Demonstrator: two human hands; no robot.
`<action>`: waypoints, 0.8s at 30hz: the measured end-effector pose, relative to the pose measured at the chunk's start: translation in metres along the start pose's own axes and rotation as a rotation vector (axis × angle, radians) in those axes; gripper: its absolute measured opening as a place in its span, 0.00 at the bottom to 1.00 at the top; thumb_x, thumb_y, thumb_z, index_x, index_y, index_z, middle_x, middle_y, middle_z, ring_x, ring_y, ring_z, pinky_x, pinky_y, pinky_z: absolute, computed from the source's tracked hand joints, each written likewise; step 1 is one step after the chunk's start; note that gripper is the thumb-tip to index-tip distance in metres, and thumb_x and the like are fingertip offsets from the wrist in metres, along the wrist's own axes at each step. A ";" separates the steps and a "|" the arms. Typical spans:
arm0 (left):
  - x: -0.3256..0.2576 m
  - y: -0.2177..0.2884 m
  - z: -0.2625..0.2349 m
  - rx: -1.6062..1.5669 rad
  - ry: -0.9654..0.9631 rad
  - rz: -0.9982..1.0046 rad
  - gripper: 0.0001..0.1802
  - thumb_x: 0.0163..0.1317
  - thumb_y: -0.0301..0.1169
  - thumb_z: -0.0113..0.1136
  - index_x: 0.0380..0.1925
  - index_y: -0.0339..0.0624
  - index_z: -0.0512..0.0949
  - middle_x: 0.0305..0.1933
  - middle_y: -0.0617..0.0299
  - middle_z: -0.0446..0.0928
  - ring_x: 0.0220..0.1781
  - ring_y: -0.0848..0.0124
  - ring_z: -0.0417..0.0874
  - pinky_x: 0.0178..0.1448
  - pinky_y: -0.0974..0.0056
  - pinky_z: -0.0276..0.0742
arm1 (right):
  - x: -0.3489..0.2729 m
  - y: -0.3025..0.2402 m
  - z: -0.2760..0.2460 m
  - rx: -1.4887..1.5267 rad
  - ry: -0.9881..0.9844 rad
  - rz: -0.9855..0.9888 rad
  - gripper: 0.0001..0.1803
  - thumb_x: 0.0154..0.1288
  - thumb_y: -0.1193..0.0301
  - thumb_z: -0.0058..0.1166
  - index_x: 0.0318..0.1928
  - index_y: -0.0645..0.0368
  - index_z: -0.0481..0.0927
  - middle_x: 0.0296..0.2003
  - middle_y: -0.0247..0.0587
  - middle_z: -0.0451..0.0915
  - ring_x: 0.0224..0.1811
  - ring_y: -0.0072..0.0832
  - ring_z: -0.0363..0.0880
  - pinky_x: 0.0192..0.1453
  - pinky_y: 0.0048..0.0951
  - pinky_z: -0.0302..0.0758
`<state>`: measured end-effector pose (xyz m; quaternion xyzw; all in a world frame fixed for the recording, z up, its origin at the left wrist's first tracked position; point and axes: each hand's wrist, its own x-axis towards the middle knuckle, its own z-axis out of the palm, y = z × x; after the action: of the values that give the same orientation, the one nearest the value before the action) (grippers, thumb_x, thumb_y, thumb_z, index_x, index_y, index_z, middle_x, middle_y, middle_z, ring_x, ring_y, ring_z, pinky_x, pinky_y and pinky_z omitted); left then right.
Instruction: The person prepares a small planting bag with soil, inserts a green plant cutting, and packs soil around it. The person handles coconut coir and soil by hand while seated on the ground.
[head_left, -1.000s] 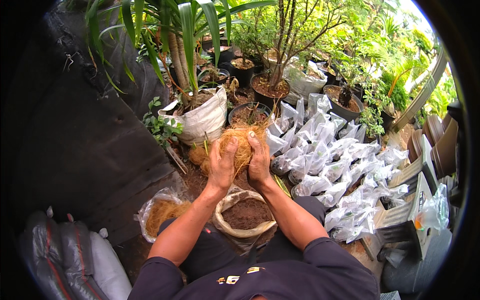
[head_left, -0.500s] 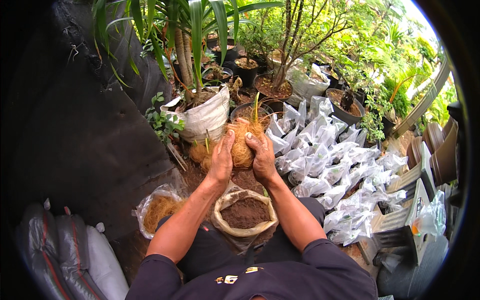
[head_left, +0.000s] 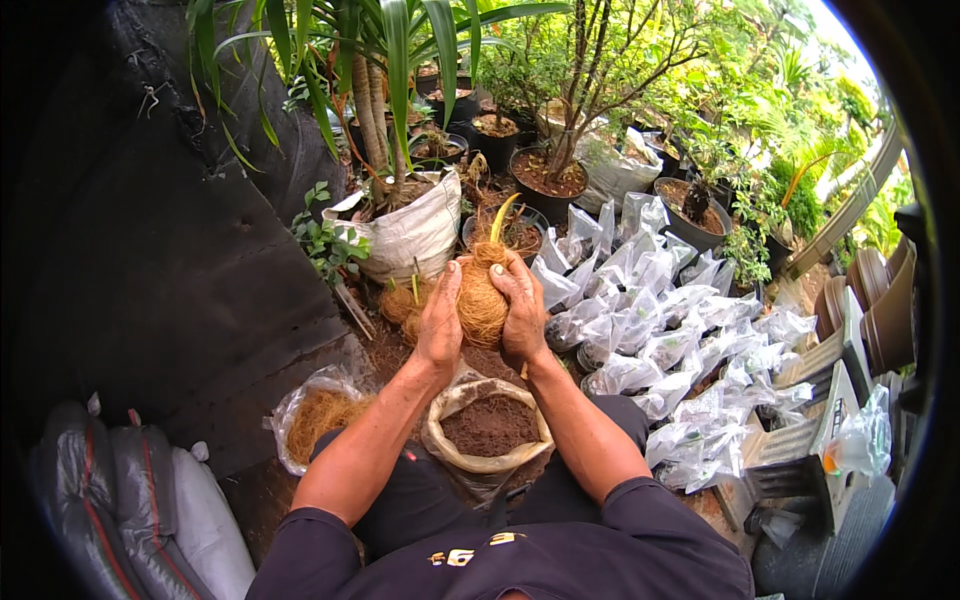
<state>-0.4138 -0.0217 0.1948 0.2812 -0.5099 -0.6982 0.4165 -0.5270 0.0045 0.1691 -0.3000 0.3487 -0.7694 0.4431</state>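
Note:
A ball of brown coconut fibre (head_left: 482,310) with a pale yellow-green shoot (head_left: 502,217) sticking up from its top is held between my two palms. My left hand (head_left: 438,318) presses against its left side, thumb uppermost. My right hand (head_left: 522,308) curves round its right side, with the thumb near the neck of the ball; the fingers underneath are partly hidden. Beneath my wrists, an open sack of dark soil (head_left: 436,436) stands between my legs. Beyond my left hand, a few more fibre balls (head_left: 398,303) with short shoots lie on the ground.
A clear plastic bag (head_left: 290,462) of loose fibre sits left of the soil sack. Many small plants in clear plastic bags (head_left: 670,345) crowd the right side. A white sack planter (head_left: 412,235) and black pots stand ahead. Filled grey sacks (head_left: 140,510) lie at lower left.
The fibre ball has turned and sits slightly lower, looking rounder and neater. Its shoot now leans to the right. My right hand has shifted a little around it.

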 end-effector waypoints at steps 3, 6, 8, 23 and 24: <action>0.008 0.005 -0.007 0.661 0.019 0.114 0.34 0.71 0.57 0.48 0.58 0.34 0.64 0.54 0.50 0.70 0.58 0.63 0.71 0.64 0.59 0.67 | -0.002 0.001 -0.001 0.066 0.067 0.039 0.13 0.70 0.71 0.49 0.49 0.66 0.77 0.47 0.39 0.77 0.49 0.23 0.76 0.52 0.25 0.75; 0.016 0.004 -0.012 0.489 0.049 0.149 0.30 0.70 0.50 0.55 0.57 0.33 0.66 0.50 0.52 0.74 0.55 0.65 0.76 0.59 0.58 0.72 | -0.008 0.008 0.004 -0.117 0.031 -0.086 0.16 0.72 0.70 0.47 0.55 0.66 0.71 0.49 0.41 0.76 0.51 0.25 0.75 0.57 0.27 0.72; 0.019 0.004 -0.018 0.139 -0.056 -0.074 0.26 0.69 0.45 0.57 0.56 0.35 0.68 0.47 0.55 0.76 0.50 0.68 0.80 0.54 0.62 0.77 | -0.013 0.011 0.008 -0.320 0.037 -0.142 0.23 0.75 0.66 0.45 0.64 0.64 0.60 0.59 0.45 0.67 0.59 0.29 0.69 0.64 0.31 0.67; 0.031 0.032 -0.040 -0.087 -0.062 0.048 0.24 0.76 0.46 0.44 0.52 0.34 0.75 0.48 0.57 0.79 0.51 0.71 0.81 0.56 0.64 0.78 | -0.017 0.011 0.018 -0.280 -0.279 -0.053 0.43 0.64 0.55 0.63 0.67 0.62 0.52 0.57 0.47 0.65 0.62 0.30 0.66 0.67 0.35 0.67; 0.029 0.031 -0.039 -0.041 -0.101 0.013 0.24 0.77 0.46 0.43 0.52 0.35 0.75 0.47 0.57 0.80 0.50 0.71 0.81 0.56 0.65 0.78 | -0.016 0.010 0.019 -0.299 -0.284 -0.163 0.43 0.64 0.55 0.63 0.67 0.62 0.51 0.58 0.48 0.65 0.62 0.31 0.66 0.66 0.35 0.68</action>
<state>-0.3875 -0.0700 0.2124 0.2335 -0.5178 -0.7191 0.4003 -0.5010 0.0105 0.1693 -0.4949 0.3677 -0.6925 0.3745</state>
